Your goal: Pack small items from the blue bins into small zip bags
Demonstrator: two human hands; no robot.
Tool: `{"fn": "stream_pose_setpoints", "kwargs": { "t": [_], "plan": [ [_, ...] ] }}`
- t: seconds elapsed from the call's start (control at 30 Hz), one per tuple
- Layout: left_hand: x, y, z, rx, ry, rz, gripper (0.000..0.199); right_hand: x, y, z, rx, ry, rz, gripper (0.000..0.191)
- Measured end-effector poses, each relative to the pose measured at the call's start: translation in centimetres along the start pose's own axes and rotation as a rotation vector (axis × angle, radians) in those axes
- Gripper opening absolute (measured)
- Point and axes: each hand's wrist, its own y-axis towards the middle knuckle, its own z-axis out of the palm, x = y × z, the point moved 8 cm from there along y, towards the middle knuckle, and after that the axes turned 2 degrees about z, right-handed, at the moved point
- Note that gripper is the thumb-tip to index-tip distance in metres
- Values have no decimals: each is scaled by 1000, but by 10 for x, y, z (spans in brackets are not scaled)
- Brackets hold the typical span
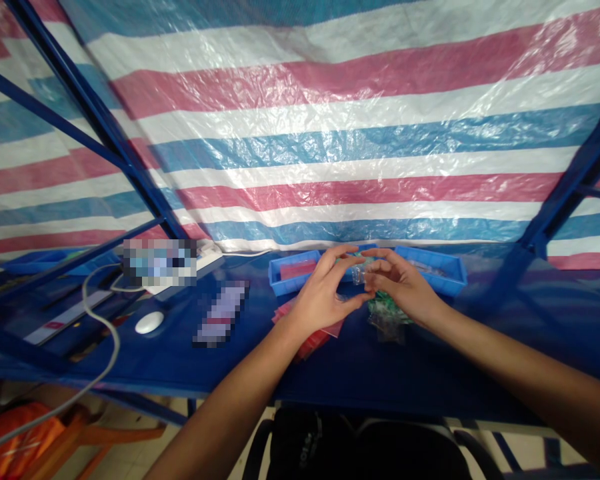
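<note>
My left hand (325,290) is raised over the table, its fingers curved and apart from the thumb. Its thumb tip comes close to my right hand (400,283), whose fingers are bent in a pinch. A small clear plastic piece (359,274) shows at the right fingertips, between both hands; its exact kind is too small to make out. Beneath my left hand lie red and pink flat packets (313,343), partly hidden by the wrist. Under my right hand sits a pile of green pieces in clear plastic (387,310).
Behind the hands stand a left blue bin (280,287) with red contents and a right blue bin (455,283); another is mostly hidden between them. Leftward on the blue table (180,363) are a white mouse-like object (149,323), a blurred phone-shaped item (223,313) and a cable (114,347).
</note>
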Motion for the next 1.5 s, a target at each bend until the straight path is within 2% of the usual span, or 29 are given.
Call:
{"fn": "stream_pose_setpoints", "kwargs": {
  "t": [0.17,0.33,0.47,0.6,0.83,1.0,1.13,1.27,1.33,1.5],
  "plan": [
    [4,-3,0,-20,100,45,32,-5,0,-1,12,36,39,52],
    [6,-4,-3,-73,90,67,22,-9,0,-2,17,23,62,34],
    [7,-3,-6,-75,65,57,18,-10,-1,-1,-3,47,124,30],
    [11,-2,-9,-75,50,-7,16,-11,-3,4,50,61,145,33],
    [13,-2,-9,-98,43,-70,19,-14,-1,2,61,-88,129,35],
    [6,-1,-5,-60,23,-27,25,-14,-1,0,24,-44,152,35],
    [-1,-1,-3,-24,53,40,38,-14,-1,-3,-17,65,185,35],
    [1,-1,-4,-47,85,68,19,-23,-3,0,17,154,294,39],
    [3,0,-6,-66,69,61,15,-23,-3,2,41,151,299,40],
    [9,-1,-12,-133,40,-44,11,-7,-2,-4,-42,-11,147,37]
  ]
}}
